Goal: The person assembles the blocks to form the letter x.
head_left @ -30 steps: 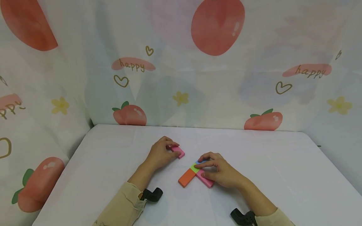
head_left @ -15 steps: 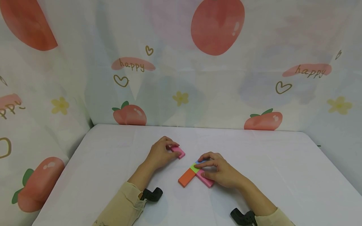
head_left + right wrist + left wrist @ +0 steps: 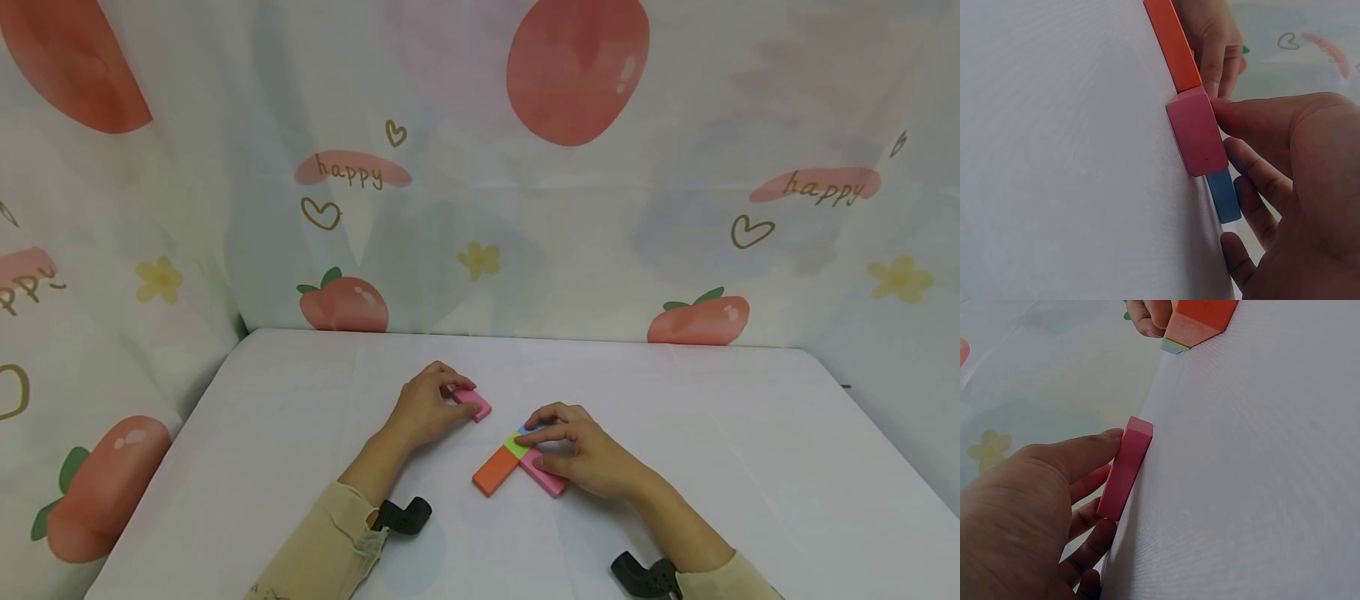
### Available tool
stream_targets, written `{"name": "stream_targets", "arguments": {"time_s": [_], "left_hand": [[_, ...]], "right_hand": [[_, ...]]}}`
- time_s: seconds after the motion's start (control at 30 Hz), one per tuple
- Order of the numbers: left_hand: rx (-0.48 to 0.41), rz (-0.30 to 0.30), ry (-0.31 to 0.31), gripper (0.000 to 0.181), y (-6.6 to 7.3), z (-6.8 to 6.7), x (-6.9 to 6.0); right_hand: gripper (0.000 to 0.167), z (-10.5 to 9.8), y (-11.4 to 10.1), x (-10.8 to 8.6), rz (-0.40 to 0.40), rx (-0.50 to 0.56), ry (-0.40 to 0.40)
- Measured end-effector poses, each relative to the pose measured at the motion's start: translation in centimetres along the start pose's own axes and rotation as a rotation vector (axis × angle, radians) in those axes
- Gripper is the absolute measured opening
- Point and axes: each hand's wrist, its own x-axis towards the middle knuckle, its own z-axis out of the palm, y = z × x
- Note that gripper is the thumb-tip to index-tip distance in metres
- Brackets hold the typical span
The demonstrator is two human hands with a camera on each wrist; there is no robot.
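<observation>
My left hand pinches a small pink block between thumb and fingers. In the left wrist view this pink block lies low, at the white table surface. To the right, my right hand rests its fingertips on a joined group of blocks. The group has a longer orange block, a green block, a blue block and a second pink block. The thumb touches that pink block on top, and other fingers lie over the green and blue ones, partly hiding them.
A white table lies under everything. Its back edge meets a fruit-printed cloth; more cloth hangs at the sides. Black wrist mounts stick out from both beige sleeves. A gap of bare table separates the left-hand block from the group.
</observation>
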Motion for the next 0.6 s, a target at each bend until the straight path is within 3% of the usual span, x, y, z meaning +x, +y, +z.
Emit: {"name": "stream_targets", "arguments": {"time_s": [0.6], "left_hand": [[-0.003, 0.017, 0.001, 0.027, -0.06, -0.06, 0.03]], "right_hand": [[0.031, 0.04, 0.06, 0.02, 0.008, -0.003, 0.001]]}}
